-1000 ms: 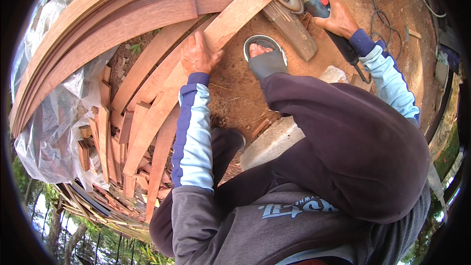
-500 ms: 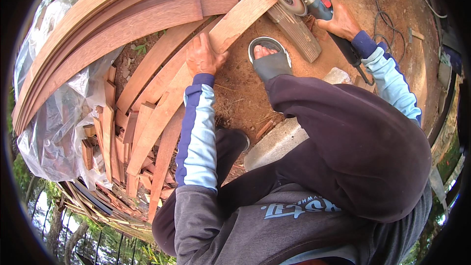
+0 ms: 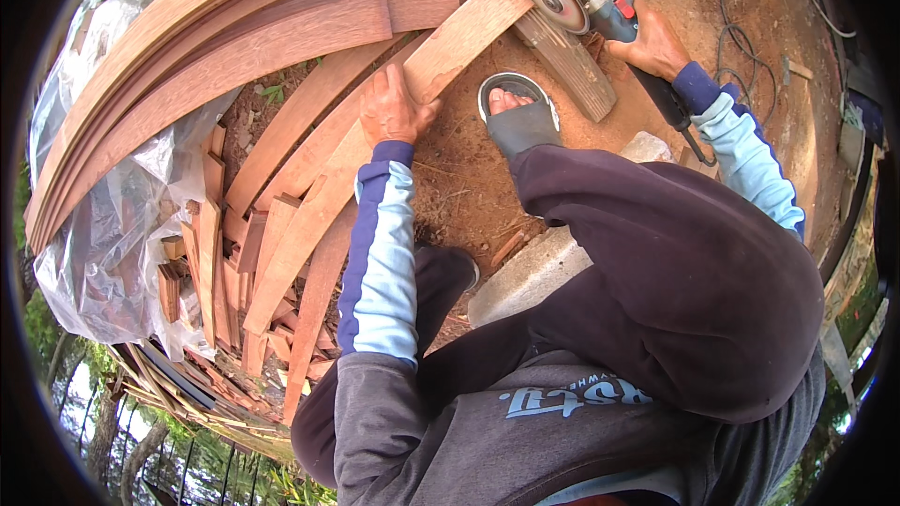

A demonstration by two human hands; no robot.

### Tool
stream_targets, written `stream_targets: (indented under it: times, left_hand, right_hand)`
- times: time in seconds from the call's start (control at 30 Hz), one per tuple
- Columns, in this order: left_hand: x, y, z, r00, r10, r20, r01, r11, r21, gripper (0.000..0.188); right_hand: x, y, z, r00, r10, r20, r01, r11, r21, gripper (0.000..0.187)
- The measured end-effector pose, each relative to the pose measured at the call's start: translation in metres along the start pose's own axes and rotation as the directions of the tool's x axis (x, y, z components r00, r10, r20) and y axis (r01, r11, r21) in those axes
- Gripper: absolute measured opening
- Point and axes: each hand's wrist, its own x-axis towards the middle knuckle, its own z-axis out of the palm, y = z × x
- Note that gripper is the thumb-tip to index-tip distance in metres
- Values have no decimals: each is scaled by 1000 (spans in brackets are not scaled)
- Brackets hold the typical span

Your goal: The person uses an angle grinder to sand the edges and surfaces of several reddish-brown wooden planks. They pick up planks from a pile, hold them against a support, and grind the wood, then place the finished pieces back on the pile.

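Note:
My left hand (image 3: 394,108) presses flat on a long curved wooden plank (image 3: 469,33) that runs from lower left up to the top right. My right hand (image 3: 652,42) grips a grey angle grinder (image 3: 586,0); its round disc rests against the plank's upper part. The plank lies across a short thick wooden block (image 3: 558,47). My sandalled foot (image 3: 516,112) stands on the dirt just below the plank, between the two hands.
A pile of curved wooden planks (image 3: 234,37) lies at the left over clear plastic sheeting (image 3: 103,244). Several short offcuts (image 3: 234,272) lie below it. A grey concrete block (image 3: 534,272) sits by my knee. The grinder's cable (image 3: 741,28) trails over the red dirt ground at the right.
The grinder and my right hand have shifted slightly left along the plank. My left hand stays on the plank in about the same spot.

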Motion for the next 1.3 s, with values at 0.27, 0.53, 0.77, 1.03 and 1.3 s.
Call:
stream_targets:
  times: [0.27, 0.53, 0.77, 1.03, 1.3]
  left_hand:
    - [-1, -1, 2, 1000, 2, -9, -2, 1000, 14, 78]
    - [0, -1, 2, 1000, -5, 17, 5, 1000, 9, 80]
    - [0, 2, 0, 999, -25, 32, 25, 999, 21, 80]
    - [0, -1, 0, 999, -10, 32, 9, 1000, 16, 78]
    - [0, 0, 0, 999, -12, 32, 11, 1000, 20, 78]
  right_hand:
    - [-1, -2, 0, 1000, -26, -15, 25, 999, -33, 59]
    - [-2, -3, -1, 999, -30, -15, 30, 999, -43, 59]
    - [0, 0, 1, 1000, -21, -17, 20, 999, -50, 58]
    - [0, 0, 2, 1000, -17, -14, 16, 998, -59, 60]
    - [2, 3, 2, 1000, -28, -11, 27, 997, -74, 61]
